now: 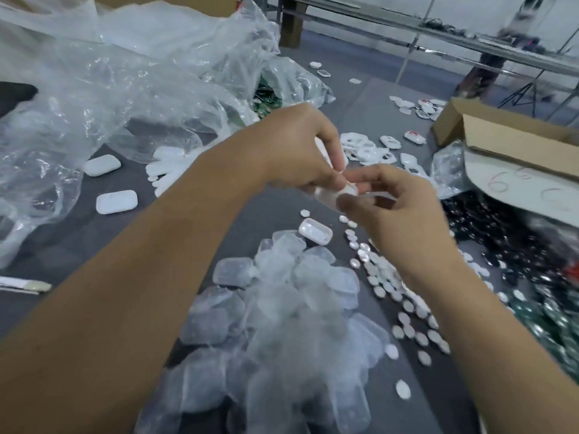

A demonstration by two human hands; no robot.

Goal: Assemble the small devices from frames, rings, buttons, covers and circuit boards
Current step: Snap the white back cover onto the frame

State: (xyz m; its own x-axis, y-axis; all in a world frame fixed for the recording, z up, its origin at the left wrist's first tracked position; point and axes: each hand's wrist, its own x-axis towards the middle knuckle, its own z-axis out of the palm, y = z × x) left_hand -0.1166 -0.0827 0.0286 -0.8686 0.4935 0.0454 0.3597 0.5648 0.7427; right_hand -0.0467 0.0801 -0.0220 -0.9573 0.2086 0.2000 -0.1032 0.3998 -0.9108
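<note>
Above the cover pile (282, 296), my left hand (294, 151) curls round a white part (336, 194), right hand (401, 205) pinching it; looks light, slick plastic, so I'd grip the edges.

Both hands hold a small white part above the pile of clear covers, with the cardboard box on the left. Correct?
No: the head view shows the cardboard box on the right, not the left. The left hand and right hand do hold the small white part above the clear covers.
</note>
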